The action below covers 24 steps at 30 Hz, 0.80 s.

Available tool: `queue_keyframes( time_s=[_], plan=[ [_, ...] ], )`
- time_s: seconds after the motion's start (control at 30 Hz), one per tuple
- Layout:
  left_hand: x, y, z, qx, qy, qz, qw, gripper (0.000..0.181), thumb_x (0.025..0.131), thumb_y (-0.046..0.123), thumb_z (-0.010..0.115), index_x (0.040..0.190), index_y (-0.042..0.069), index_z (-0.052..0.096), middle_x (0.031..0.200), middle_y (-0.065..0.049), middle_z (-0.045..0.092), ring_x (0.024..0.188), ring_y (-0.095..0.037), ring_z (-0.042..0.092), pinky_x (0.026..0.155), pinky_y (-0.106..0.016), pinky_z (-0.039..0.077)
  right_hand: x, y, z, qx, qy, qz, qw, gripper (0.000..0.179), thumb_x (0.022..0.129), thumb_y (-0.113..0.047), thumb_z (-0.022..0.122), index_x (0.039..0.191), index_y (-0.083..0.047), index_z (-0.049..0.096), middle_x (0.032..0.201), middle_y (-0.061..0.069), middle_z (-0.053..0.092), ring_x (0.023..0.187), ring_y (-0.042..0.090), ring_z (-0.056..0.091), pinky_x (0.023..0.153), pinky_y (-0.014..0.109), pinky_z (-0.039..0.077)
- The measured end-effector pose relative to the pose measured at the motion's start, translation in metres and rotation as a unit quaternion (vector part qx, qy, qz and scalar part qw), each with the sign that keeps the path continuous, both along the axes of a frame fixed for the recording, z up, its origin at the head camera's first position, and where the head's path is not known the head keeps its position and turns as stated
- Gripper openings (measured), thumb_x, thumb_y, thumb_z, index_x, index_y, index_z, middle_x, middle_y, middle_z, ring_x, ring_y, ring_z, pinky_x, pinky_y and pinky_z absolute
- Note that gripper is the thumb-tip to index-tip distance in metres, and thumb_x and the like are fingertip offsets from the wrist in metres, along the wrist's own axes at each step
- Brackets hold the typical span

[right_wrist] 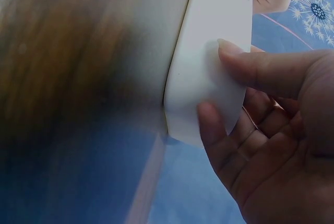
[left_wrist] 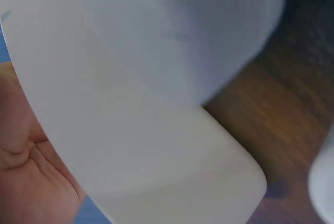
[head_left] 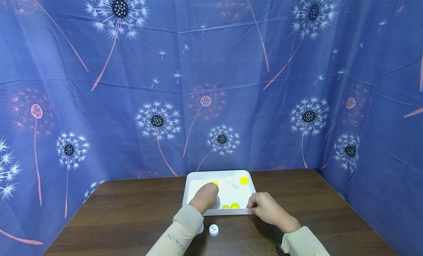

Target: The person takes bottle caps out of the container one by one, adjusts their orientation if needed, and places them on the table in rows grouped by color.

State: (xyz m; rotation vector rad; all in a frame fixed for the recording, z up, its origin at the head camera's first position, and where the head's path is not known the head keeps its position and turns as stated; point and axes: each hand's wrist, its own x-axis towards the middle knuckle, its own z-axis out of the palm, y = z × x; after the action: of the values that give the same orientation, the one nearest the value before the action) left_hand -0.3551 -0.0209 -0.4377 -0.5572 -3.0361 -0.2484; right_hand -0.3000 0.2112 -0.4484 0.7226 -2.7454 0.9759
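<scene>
A shallow white tray stands on the table. My left hand is bent down over the tray's left part, its fingertips hidden in the head view; the left wrist view shows only some of its palm beside the white wall. What it may hold cannot be seen. At the front right corner my right hand grips the tray wall, with the thumb on its face. Round yellow pieces and clear round pieces lie inside the tray.
A small white cap with a printed mark sits on the brown table in front of the tray. Another white thing is partly covered by the left sleeve. A blue flowered cloth hangs behind the table.
</scene>
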Motion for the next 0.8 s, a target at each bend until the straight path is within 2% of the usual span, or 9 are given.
queue_keyframes(
  time_s=[0.1, 0.2, 0.37, 0.47, 0.53, 0.6, 0.8],
  plan=[
    [0.002, -0.001, 0.0, 0.005, -0.001, 0.0, 1.0, 0.006, 0.086, 0.002, 0.067, 0.083, 0.006, 0.068, 0.075, -0.002, 0.06, 0.065, -0.014, 0.05, 0.073, -0.03, 0.052, 0.0, -0.002, 0.0, 0.0, 0.001, 0.003, 1.0, 0.022, 0.077, 0.009, 0.075, 0.071, -0.012, 0.072, 0.071, -0.007, 0.062, 0.065, 0.002, 0.053, 0.06, 0.022, 0.05],
    [0.004, -0.002, 0.002, 0.02, -0.002, -0.004, 0.9998, 0.014, 0.085, 0.002, 0.066, 0.074, 0.008, 0.063, 0.07, -0.001, 0.055, 0.061, -0.014, 0.046, 0.065, -0.029, 0.048, -0.001, -0.002, -0.002, 0.002, 0.002, 0.004, 1.0, 0.022, 0.077, 0.008, 0.076, 0.071, -0.013, 0.072, 0.071, -0.008, 0.062, 0.065, 0.003, 0.053, 0.06, 0.022, 0.049],
    [0.009, -0.007, 0.011, 0.053, 0.024, -0.038, 0.9976, 0.013, 0.077, -0.004, 0.066, 0.07, 0.007, 0.064, 0.072, -0.001, 0.059, 0.062, -0.012, 0.044, 0.061, -0.029, 0.046, -0.002, -0.002, -0.003, 0.001, 0.006, 0.006, 1.0, 0.022, 0.077, 0.008, 0.076, 0.071, -0.013, 0.073, 0.071, -0.009, 0.062, 0.066, 0.003, 0.054, 0.061, 0.022, 0.049],
    [0.016, -0.01, 0.02, 0.061, 0.052, -0.066, 0.9946, 0.018, 0.071, -0.008, 0.067, 0.08, 0.006, 0.072, 0.081, -0.001, 0.065, 0.07, -0.011, 0.051, 0.07, -0.027, 0.052, -0.002, -0.001, -0.003, -0.001, 0.01, 0.006, 0.9999, 0.021, 0.077, 0.007, 0.077, 0.071, -0.013, 0.073, 0.071, -0.01, 0.062, 0.066, 0.002, 0.054, 0.061, 0.022, 0.049],
    [0.021, -0.012, 0.027, 0.066, 0.061, -0.079, 0.9928, 0.022, 0.07, -0.009, 0.067, 0.085, 0.005, 0.074, 0.083, -0.002, 0.064, 0.071, -0.012, 0.053, 0.072, -0.027, 0.052, -0.002, 0.0, -0.003, -0.002, 0.012, 0.005, 0.9999, 0.022, 0.076, 0.007, 0.077, 0.071, -0.014, 0.072, 0.07, -0.01, 0.061, 0.065, 0.001, 0.053, 0.061, 0.022, 0.049],
    [0.027, -0.015, 0.034, 0.071, 0.064, -0.083, 0.992, 0.028, 0.07, -0.008, 0.068, 0.094, 0.005, 0.076, 0.086, -0.002, 0.063, 0.072, -0.011, 0.053, 0.073, -0.025, 0.052, -0.002, 0.001, -0.003, -0.001, 0.015, 0.004, 0.9999, 0.023, 0.076, 0.007, 0.077, 0.07, -0.015, 0.072, 0.07, -0.01, 0.061, 0.065, 0.001, 0.053, 0.061, 0.022, 0.049],
    [0.045, -0.03, 0.048, 0.109, 0.054, -0.087, 0.9888, 0.031, 0.071, -0.006, 0.07, 0.1, 0.004, 0.076, 0.089, 0.0, 0.061, 0.073, -0.009, 0.052, 0.066, -0.02, 0.048, -0.002, 0.001, -0.002, 0.0, 0.018, 0.003, 0.9998, 0.023, 0.076, 0.007, 0.077, 0.07, -0.014, 0.071, 0.07, -0.01, 0.061, 0.065, 0.001, 0.053, 0.061, 0.022, 0.049]
  ],
)
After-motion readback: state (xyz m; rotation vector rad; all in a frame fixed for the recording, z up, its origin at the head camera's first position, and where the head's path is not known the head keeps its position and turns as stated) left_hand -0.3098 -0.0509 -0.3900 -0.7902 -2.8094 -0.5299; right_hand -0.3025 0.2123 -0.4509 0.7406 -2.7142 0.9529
